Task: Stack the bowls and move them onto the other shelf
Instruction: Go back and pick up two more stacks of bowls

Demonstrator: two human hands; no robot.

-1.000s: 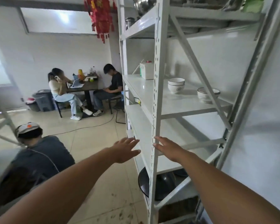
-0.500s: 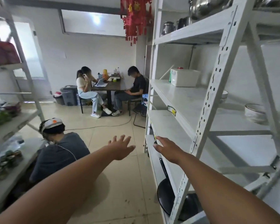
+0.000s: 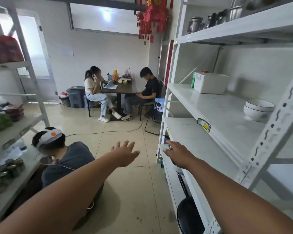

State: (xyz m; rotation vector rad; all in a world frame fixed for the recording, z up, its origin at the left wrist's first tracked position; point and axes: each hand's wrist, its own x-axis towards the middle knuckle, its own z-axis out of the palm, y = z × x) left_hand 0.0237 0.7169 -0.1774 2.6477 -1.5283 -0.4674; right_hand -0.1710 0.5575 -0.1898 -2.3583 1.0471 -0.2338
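Two white bowls with dark rims [image 3: 258, 109] stand stacked on the middle board of the white metal shelf unit [image 3: 215, 132] at the right, partly behind its front upright. My left hand [image 3: 125, 153] stretches out over the floor, fingers spread, holding nothing. My right hand [image 3: 178, 153] reaches forward with straight fingers in front of the shelf unit's lower boards, well below and left of the bowls, and holds nothing.
A white box [image 3: 210, 82] sits farther back on the bowls' board. Metal pots [image 3: 210, 21] fill the top board; a black pan [image 3: 189, 217] lies at the bottom. A person [image 3: 64, 159] crouches at the left by another rack [image 3: 15, 129]. Two people sit at a table [image 3: 120, 86].
The view has swung left, so the shelf unit now fills the right side and the bowls sit far right. Both hands stay stretched out and empty.
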